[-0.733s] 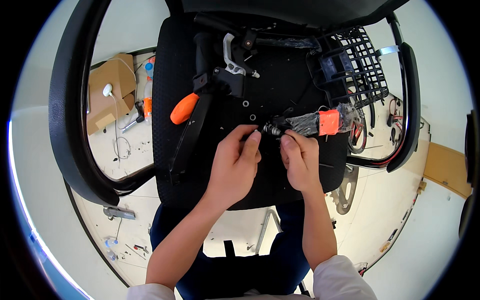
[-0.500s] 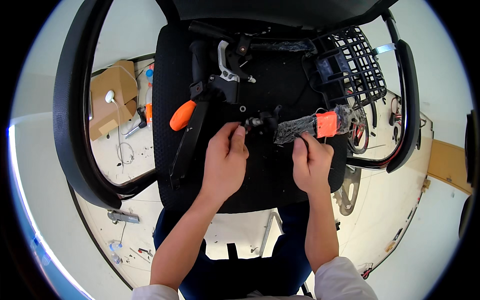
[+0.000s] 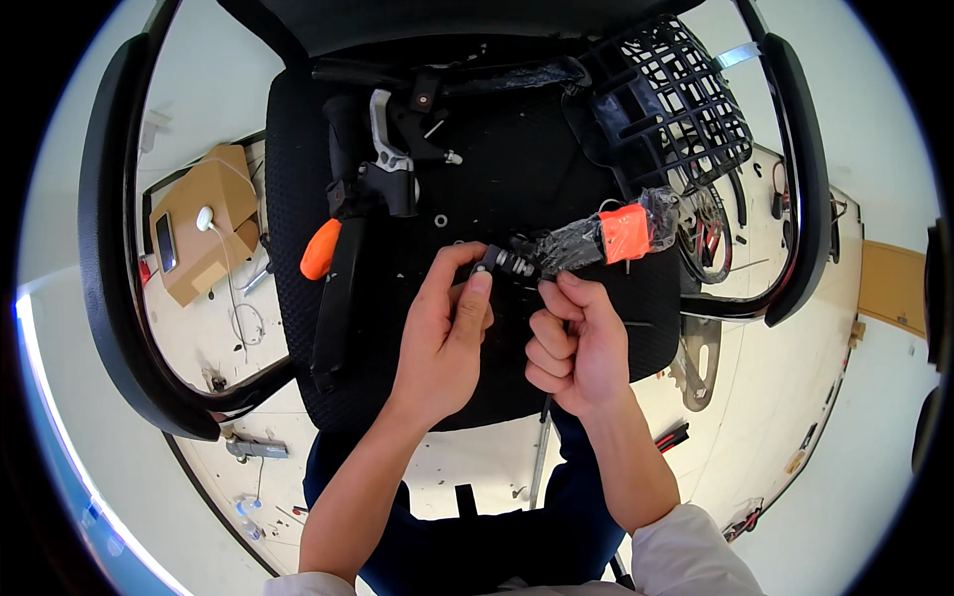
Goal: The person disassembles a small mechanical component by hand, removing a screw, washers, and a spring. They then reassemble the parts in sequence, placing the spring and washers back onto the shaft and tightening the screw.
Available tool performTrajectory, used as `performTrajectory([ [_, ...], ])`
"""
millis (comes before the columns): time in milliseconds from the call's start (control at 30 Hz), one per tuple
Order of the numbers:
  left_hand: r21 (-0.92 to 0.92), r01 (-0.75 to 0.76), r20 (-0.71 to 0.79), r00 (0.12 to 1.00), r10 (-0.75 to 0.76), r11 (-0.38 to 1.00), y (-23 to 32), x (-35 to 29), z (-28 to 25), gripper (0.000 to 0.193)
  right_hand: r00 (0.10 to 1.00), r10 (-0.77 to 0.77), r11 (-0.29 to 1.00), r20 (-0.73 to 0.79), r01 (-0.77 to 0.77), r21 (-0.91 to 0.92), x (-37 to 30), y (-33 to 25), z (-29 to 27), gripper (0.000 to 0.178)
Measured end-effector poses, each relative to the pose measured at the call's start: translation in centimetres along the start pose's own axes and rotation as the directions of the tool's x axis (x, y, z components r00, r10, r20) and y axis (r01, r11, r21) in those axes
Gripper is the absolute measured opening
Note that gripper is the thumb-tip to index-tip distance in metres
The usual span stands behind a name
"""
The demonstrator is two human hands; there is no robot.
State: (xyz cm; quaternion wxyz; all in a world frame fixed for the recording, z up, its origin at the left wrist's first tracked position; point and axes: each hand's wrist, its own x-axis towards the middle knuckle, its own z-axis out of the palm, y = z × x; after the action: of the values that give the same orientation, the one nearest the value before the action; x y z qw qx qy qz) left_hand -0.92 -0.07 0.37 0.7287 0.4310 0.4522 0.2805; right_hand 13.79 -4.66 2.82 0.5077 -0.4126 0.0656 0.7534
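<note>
My left hand (image 3: 447,338) is closed, thumb and forefinger pinching a small black fitting with a silver ribbed or threaded bolt (image 3: 512,262) over the black chair seat (image 3: 477,387). My right hand (image 3: 579,343) is curled, its thumb and forefinger pressed together at the bolt's right end; whatever they grip is hidden. Right behind both hands lies a dark part wrapped in clear plastic (image 3: 571,243), with a bright orange piece (image 3: 626,232) on it. A small washer (image 3: 440,221) rests on the seat beyond my left hand.
On the seat lie a silver brake lever (image 3: 386,129), a black bar (image 3: 338,298) with an orange end (image 3: 320,249), and a black plastic basket (image 3: 676,109). Armrests (image 3: 795,169) flank it. A cardboard box (image 3: 204,219) with a phone stands on the floor at left.
My right hand has moved left, away from the plastic-wrapped part, to the bolt's end beside my left hand. The view has shifted slightly, so the seat and its parts appear further left.
</note>
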Motion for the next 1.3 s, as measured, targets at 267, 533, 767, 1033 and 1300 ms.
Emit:
performTrajectory([
  [267,0.027,-0.039,0.019,0.999,0.039,0.999,-0.8,-0.1,0.7,0.026,0.999,0.022,1.000,-0.039,-0.022,0.002,0.5,-0.1,0.1,0.039],
  [533,0.445,-0.235,0.004,0.965,0.260,0.864,-0.7,-0.5,1.1,0.023,0.983,0.068,0.997,-0.170,-0.063,0.032,0.5,0.1,0.3,0.038],
  [767,0.399,-0.190,-0.025,0.976,0.218,0.897,-0.5,-0.5,1.2,0.021,0.984,0.148,0.979,0.098,-0.159,0.126,1.0,-0.5,-1.5,0.039],
  [1033,0.393,-0.197,-0.043,0.972,0.232,0.898,0.1,-0.2,0.6,0.018,0.993,0.020,0.998,-0.116,-0.026,-0.049,1.4,0.4,0.1,0.040],
  [1300,-0.203,0.164,-0.005,0.986,-0.168,0.965,1.2,-0.2,-0.2,0.018,0.851,-0.517,0.726,-0.092,0.379,-0.573,2.5,2.3,1.4,0.036],
])
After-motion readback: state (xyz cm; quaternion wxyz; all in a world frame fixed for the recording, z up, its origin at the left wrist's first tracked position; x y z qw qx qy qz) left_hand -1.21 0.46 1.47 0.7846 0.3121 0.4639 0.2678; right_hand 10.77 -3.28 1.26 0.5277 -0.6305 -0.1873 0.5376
